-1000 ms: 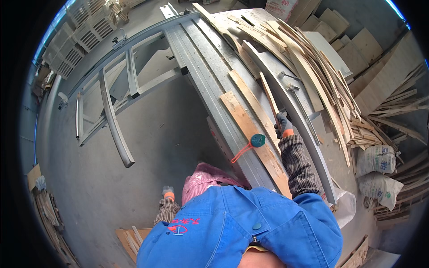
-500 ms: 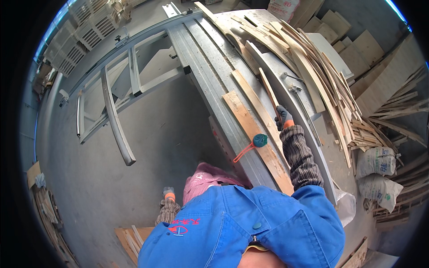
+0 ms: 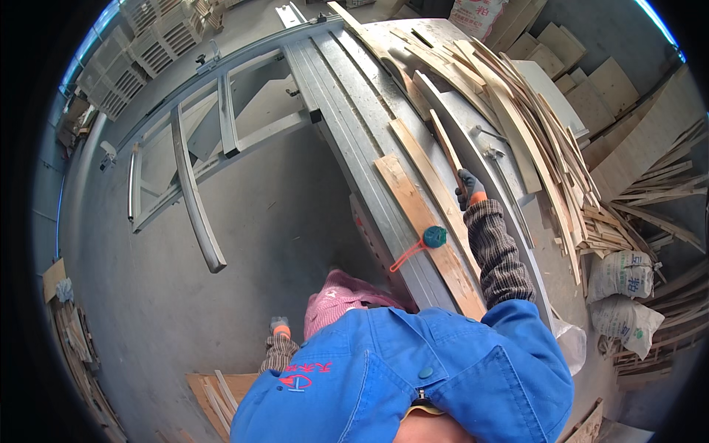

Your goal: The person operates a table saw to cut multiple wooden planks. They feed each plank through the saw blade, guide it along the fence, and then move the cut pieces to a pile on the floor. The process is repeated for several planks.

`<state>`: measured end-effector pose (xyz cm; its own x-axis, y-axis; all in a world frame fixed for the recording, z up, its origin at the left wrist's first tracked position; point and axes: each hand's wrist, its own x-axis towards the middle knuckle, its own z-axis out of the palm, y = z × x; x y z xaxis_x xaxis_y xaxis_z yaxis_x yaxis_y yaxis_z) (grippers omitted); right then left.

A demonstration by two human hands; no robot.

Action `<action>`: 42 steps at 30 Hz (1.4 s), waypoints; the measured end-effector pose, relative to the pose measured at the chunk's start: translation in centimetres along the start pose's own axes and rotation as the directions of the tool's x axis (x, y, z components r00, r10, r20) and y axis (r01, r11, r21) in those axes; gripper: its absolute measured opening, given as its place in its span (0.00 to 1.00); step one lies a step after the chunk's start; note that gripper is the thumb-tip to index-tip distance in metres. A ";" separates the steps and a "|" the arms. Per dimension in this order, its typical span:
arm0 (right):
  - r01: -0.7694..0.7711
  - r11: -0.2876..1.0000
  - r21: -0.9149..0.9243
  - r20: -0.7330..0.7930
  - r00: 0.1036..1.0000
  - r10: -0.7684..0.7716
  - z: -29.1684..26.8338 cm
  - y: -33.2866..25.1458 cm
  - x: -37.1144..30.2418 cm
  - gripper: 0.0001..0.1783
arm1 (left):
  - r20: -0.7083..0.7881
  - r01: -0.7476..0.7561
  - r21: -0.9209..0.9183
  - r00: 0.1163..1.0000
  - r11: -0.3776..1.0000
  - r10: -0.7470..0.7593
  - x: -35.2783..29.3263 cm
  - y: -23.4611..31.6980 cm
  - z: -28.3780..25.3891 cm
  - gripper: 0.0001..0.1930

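Observation:
My right hand, in a dark grey glove with an orange cuff, is closed around the near end of a narrow wooden strip. The strip points away from me over the metal saw table, beside the long grey fence. To its left lie a long pale board and a wider brown board. A teal tape measure with an orange strap rests on the wider board. My left hand, gloved too, hangs low beside my body over the floor; its fingers are too small and foreshortened to make out.
Many loose wood strips are heaped beyond the fence on the right. A metal side frame juts out to the left. White sacks stand on the floor at right, and slatted pallets at far left.
My right hand and the wooden strip have shifted slightly farther along the saw table. The whole view has moved a little; the boards and tape measure lie as before.

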<state>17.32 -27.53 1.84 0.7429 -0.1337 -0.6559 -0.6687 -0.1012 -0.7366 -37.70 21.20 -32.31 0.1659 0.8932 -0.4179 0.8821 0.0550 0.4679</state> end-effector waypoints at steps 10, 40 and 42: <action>-0.026 1.000 -0.014 0.035 0.999 0.026 1.5 -1.8 0.4 0.24 | -0.003 -0.014 -0.047 1.000 0.999 0.014 0.0 -0.4 0.3 0.09; 0.000 0.999 0.035 0.000 1.000 0.000 4.5 -4.8 2.4 0.19 | -0.061 0.135 0.195 0.990 0.971 -0.126 -0.3 -0.3 -0.2 0.07; -0.019 0.997 0.073 0.003 1.000 0.018 4.6 -4.8 2.7 0.18 | -0.073 0.125 0.215 0.991 0.969 -0.112 -0.4 -0.3 -0.3 0.06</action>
<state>22.70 -22.91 2.90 0.7306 -0.1324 -0.6699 -0.6782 -0.0268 -0.7344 -38.21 21.01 -32.06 0.0336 0.9115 -0.4099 0.9699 0.0691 0.2334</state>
